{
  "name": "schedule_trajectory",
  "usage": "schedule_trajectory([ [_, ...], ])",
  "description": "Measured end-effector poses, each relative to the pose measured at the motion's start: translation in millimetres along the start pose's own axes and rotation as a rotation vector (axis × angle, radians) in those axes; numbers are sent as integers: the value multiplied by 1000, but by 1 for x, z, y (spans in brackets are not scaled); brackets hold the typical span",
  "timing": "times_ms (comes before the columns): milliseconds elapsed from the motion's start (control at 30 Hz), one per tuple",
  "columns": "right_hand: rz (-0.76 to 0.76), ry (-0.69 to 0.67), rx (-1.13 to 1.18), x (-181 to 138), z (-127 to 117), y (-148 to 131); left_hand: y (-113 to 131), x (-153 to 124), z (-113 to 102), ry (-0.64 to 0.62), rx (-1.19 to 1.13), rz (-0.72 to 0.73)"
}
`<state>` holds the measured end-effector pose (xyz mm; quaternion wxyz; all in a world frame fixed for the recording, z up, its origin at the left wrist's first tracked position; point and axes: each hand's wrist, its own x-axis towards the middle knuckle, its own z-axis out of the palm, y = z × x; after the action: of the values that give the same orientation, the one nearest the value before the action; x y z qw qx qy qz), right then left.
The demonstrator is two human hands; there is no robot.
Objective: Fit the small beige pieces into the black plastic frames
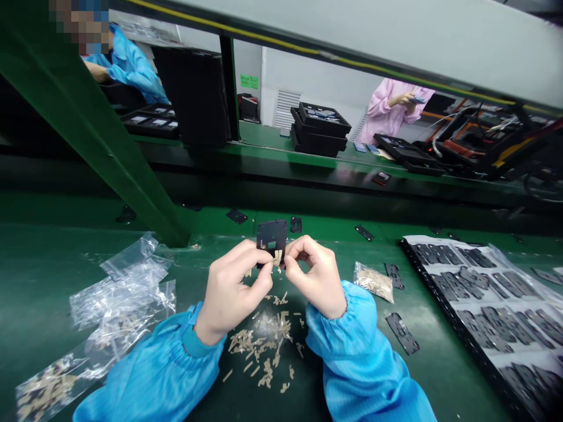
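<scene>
A thin black plastic plate (272, 231) with a small rectangular opening stands upright between my hands. My left hand (240, 287) is closed at its lower left edge, the thumb and forefinger pinched beside a small tan strip (278, 256) on the plate's lower part. At the lower right edge, my right hand (314, 272) pinches the plate between thumb and forefinger. Where exactly the fingertips grip behind the plate is hidden. Below my hands, many loose tan pieces (266, 372) lie scattered on the green table, around a crumpled clear bag (266, 322).
Clear bags (125, 293) with tan pieces lie left; another filled bag (373, 281) lies right. A tray (433, 316) of black parts stands far right. Loose black parts (402, 333) dot the table (365, 381). A green post (109, 146) slants at left. Two co-workers are beyond.
</scene>
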<state>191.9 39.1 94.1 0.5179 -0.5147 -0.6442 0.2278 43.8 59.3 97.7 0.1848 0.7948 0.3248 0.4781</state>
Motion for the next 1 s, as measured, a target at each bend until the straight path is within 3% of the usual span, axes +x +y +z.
schedule_trajectory([
  [400, 27, -28, -4, 0, -1, 2, 0, 1, 0, -18, -49, -7],
  [733, 18, -120, 26, 0, -12, -3, -3, 4, -3, -54, -124, -90],
  [1000, 2, -104, 61, 0, -13, -6, -6, 2, -5, -61, -251, -168],
])
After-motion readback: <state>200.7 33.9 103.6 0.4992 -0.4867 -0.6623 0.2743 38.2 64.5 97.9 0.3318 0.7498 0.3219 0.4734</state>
